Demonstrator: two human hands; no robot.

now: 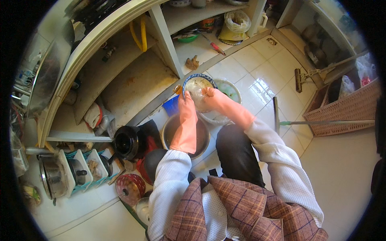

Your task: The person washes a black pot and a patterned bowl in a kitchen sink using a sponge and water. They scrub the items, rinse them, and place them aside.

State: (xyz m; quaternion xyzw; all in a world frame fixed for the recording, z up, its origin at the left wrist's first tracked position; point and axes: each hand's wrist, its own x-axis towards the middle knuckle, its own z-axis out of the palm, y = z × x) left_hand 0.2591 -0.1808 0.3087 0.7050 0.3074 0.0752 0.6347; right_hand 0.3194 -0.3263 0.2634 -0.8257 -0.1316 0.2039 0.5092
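Both of my hands wear orange rubber gloves. My left hand [186,105] grips the left edge of a dish [197,82] with a blue-patterned rim, tilted so its stained inside faces me. My right hand [213,98] is curled against the dish's right side; whether its fingers hold anything is hidden. A small brown piece [178,89] shows by the left fingertips, too unclear to name. Below my left forearm stands a round metal basin [206,143]. Behind the dish and my right hand is a white plastic tub [236,92] with greenish contents. A blue plastic object [171,106] lies beside them.
Open cabinets [138,78] line the front, with a crumpled brown cloth [192,62] and a red-handled tool [217,48] at their edge. Left are a black pot [125,141] and a lid rack [80,170]. Right are a floor squeegee [276,116] and a wicker basket [343,111].
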